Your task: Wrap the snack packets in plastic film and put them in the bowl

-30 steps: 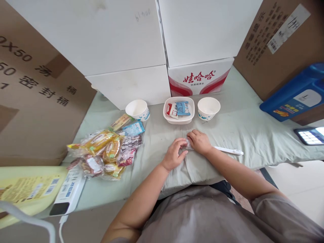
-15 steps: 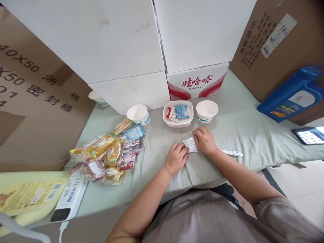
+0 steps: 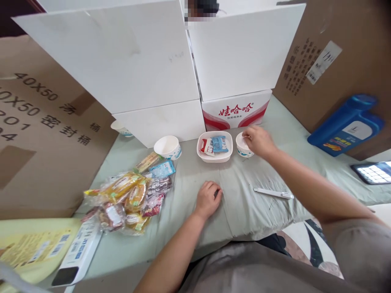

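**Right hand over paper bowl, left hand curled on the cloth**

Landmark: the white tray (image 3: 215,155), which holds a red-and-white packet and a blue packet.

- My right hand (image 3: 258,141) is just right of the tray, over the right paper bowl (image 3: 241,147). Fingers are bent down at the bowl's rim. I can't tell whether they pinch anything; the hand covers most of the bowl's mouth, so its contents are hidden.
- My left hand (image 3: 208,199) is in front of the tray, nearer me, resting on the green cloth (image 3: 189,179). Fingers are curled under in a loose fist. I can't see if anything sits inside it; a dark gap shows by the knuckles, nothing more.
- White pen-like tool (image 3: 273,193): front-right of the tray, lying flat on the cloth, clear of both hands. Too small to identify further.
- Second paper bowl (image 3: 168,147): left of the tray, looks empty.
- Snack packet pile (image 3: 131,193): front-left of the tray, clear wrappers overlapping, labels unreadable.
- A third cup (image 3: 119,128) is far left of the tray, half hidden behind the white boxes (image 3: 131,69).
- Behind the tray: red-printed carton (image 3: 236,110), mostly covered by a white box stacked on it.
- Blue container (image 3: 346,124), far right of the tray, blurred.
- Bottom left: yellow package and a white box, both cut by the frame edge.
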`<move>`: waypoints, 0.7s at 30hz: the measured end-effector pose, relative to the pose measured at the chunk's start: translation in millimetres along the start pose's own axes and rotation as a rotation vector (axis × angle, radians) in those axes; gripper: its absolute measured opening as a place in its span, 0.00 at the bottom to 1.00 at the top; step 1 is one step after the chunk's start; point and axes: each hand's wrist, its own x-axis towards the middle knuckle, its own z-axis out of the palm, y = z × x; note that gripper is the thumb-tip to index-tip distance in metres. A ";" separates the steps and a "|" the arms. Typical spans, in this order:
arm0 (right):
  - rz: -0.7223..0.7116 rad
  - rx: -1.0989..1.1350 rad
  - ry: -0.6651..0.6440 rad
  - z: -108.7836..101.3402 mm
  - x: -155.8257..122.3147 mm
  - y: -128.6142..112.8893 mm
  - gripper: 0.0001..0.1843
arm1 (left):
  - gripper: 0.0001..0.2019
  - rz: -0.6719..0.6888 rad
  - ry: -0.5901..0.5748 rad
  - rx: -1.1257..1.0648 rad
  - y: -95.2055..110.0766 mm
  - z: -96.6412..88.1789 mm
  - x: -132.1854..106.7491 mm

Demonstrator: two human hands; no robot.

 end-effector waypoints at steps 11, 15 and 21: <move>0.053 -0.067 -0.709 47.0 52.9 9.8 0.10 | 0.06 -0.052 -0.013 -0.057 0.1 2.2 2.1; 0.026 -0.048 -0.746 31.2 49.4 7.6 0.07 | 0.04 -0.095 -0.041 -0.074 2.5 1.6 3.3; -0.039 0.142 -0.400 -22.0 -2.9 26.2 0.19 | 0.10 -0.072 0.144 0.093 -15.4 -105.1 -11.4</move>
